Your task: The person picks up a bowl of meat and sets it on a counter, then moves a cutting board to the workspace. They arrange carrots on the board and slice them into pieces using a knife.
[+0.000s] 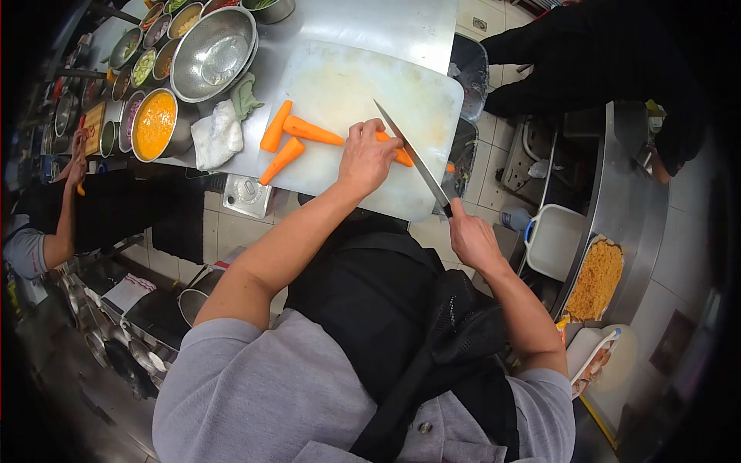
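Observation:
On the white cutting board (324, 77), my left hand (367, 158) presses its fingers onto a peeled carrot (403, 157), partly hidden under the fingers and the blade. The handle of a long kitchen knife (417, 160) is gripped in my right hand (472, 238). Its blade slants across the carrot, right beside my left fingertips, with the tip pointing up and left. A small carrot end (450, 167) sits at the right of the blade. Left of my left hand lie three more peeled carrots, one (312, 130) reaching toward my wrist.
Steel colanders (214, 54), a pot of orange liquid (155, 123) and a white cloth (216, 137) stand left of the board. Bins (471, 69) are beyond its right edge. One person works at far left, another at upper right. A tray of orange crumbs (596, 279) is at right.

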A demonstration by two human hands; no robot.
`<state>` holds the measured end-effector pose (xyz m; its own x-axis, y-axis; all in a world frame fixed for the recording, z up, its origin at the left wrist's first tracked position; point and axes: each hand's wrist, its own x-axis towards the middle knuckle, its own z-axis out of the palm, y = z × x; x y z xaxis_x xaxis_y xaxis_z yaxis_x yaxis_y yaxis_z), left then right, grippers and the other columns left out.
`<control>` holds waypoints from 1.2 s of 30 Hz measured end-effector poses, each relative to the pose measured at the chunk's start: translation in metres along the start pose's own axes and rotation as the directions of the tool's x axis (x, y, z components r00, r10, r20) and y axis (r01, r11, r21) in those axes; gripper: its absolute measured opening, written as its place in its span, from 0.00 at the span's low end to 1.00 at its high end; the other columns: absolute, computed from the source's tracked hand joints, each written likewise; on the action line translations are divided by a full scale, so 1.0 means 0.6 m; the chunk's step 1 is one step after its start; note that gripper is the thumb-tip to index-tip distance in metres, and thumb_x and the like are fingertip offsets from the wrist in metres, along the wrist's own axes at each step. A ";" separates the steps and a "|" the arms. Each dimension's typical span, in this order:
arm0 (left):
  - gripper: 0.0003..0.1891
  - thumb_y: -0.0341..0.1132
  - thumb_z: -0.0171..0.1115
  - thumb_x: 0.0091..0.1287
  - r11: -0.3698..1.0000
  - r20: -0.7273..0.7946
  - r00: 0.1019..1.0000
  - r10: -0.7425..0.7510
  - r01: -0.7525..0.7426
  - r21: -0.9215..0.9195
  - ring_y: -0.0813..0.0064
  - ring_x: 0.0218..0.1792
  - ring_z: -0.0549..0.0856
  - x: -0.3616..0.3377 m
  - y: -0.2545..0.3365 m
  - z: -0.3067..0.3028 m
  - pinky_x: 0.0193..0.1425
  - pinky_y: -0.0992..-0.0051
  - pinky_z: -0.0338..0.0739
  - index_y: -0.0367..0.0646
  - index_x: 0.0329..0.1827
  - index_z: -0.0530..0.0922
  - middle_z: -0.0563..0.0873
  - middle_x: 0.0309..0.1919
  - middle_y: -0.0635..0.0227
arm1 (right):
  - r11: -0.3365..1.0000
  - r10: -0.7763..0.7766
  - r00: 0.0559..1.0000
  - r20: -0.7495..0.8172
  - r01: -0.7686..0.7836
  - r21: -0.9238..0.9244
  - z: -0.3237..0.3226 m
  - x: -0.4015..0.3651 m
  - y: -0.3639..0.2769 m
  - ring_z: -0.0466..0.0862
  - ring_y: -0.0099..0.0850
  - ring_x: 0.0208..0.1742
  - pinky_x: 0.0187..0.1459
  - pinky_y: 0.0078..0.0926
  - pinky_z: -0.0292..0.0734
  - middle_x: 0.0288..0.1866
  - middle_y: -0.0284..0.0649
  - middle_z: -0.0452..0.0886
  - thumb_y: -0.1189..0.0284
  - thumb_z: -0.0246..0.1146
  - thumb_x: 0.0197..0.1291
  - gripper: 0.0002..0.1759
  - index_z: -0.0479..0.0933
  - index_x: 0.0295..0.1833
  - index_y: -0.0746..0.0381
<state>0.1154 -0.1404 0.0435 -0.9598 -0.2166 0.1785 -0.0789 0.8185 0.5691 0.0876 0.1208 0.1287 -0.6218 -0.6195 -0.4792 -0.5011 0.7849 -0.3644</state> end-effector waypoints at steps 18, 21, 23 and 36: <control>0.14 0.31 0.74 0.60 1.000 -0.004 1.000 0.003 -0.003 -0.028 0.51 0.61 0.73 0.004 -0.005 0.001 0.68 0.59 0.72 0.58 0.48 0.89 0.76 0.58 0.62 | 0.999 0.036 0.999 0.005 -0.036 -0.009 0.035 0.031 0.005 0.83 0.66 0.35 0.41 0.66 0.74 0.29 0.61 0.82 0.77 0.52 0.69 0.08 0.61 0.50 0.64; 0.13 0.30 0.73 0.61 0.999 0.003 1.000 0.027 -0.027 -0.031 0.50 0.60 0.73 0.006 -0.008 -0.001 0.66 0.58 0.73 0.57 0.48 0.89 0.77 0.58 0.62 | 0.999 0.029 1.000 0.005 -0.029 0.023 0.008 -0.002 -0.011 0.82 0.66 0.35 0.41 0.66 0.73 0.28 0.62 0.82 0.77 0.53 0.70 0.09 0.61 0.50 0.64; 0.13 0.30 0.73 0.61 0.999 0.014 1.000 0.025 -0.024 -0.030 0.50 0.59 0.73 0.008 -0.009 -0.002 0.66 0.58 0.73 0.57 0.47 0.89 0.77 0.57 0.62 | 0.997 0.067 0.997 0.049 -0.069 0.037 -0.010 -0.020 -0.020 0.82 0.67 0.35 0.41 0.67 0.72 0.28 0.62 0.82 0.75 0.53 0.71 0.09 0.61 0.51 0.65; 0.12 0.30 0.66 0.66 0.998 0.041 0.997 0.058 -0.057 -0.025 0.51 0.57 0.75 0.013 -0.016 -0.007 0.63 0.60 0.76 0.56 0.49 0.90 0.80 0.57 0.62 | 0.999 -0.004 0.999 -0.045 0.006 0.052 0.062 0.047 -0.010 0.83 0.67 0.36 0.42 0.65 0.75 0.31 0.63 0.83 0.76 0.52 0.70 0.09 0.61 0.51 0.65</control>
<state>0.1101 -0.1523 0.0425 -0.9730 -0.1465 0.1783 -0.0170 0.8161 0.5776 0.0954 0.0991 0.0874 -0.6467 -0.6222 -0.4411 -0.4727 0.7808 -0.4085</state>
